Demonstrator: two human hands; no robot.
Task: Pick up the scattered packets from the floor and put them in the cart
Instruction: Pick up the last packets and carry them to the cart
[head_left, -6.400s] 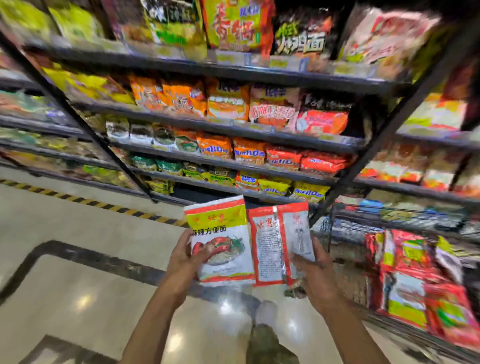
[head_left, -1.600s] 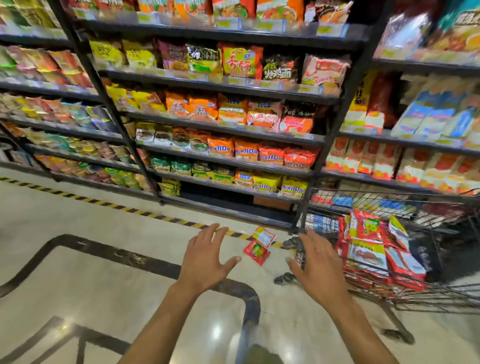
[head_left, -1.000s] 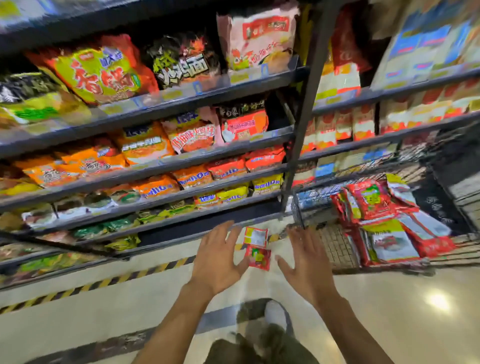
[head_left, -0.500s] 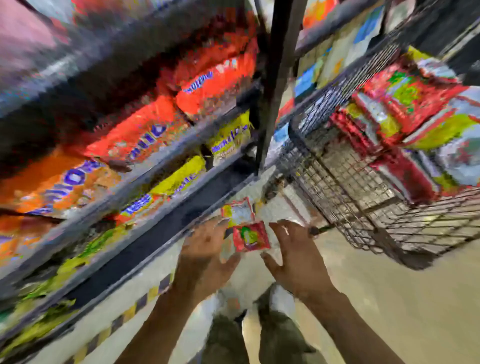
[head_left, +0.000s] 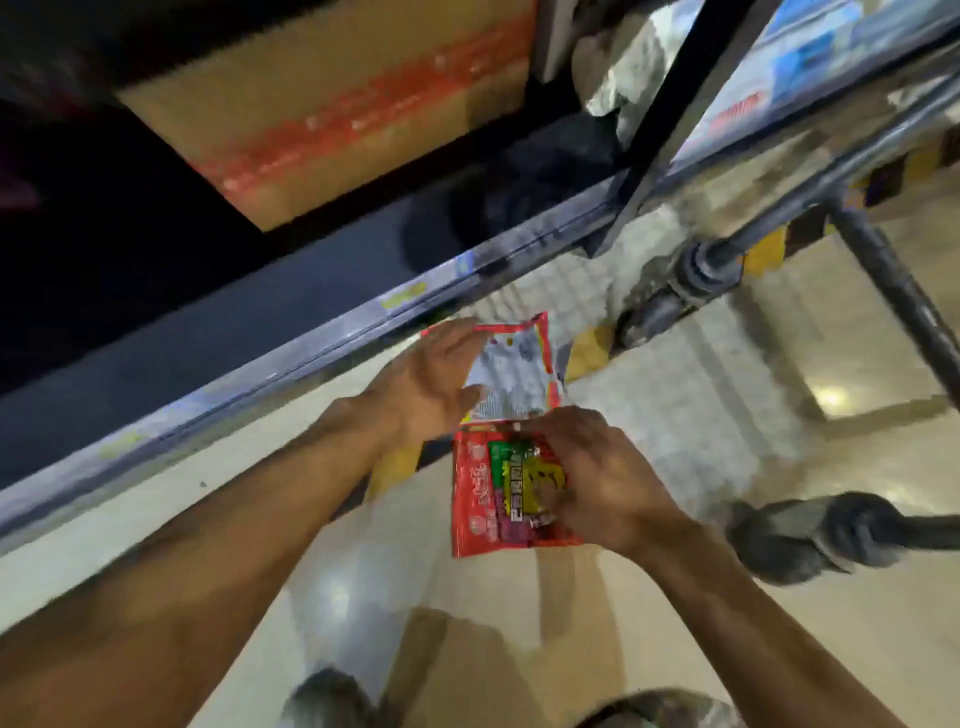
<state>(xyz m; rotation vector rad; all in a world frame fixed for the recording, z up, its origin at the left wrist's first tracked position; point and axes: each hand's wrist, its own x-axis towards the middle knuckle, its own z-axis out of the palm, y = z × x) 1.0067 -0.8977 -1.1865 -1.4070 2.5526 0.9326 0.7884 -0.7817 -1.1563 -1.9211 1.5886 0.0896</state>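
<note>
on the floor (head_left: 675, 415), the white-backed packet (head_left: 514, 374) is pinched by the left hand (head_left: 431, 379), and the red packet (head_left: 493, 493) is pinched under the curled fingers of the right hand (head_left: 608, 478). light, slippery film is expected; the sealed edges are best gripped.

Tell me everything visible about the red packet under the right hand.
The red packet is a glossy plastic wrapper with a green-and-yellow panel, face up on or just above the floor. The right hand curls its fingers over its right half, gripping it. Its far edge appears to touch the white-backed packet.
</note>
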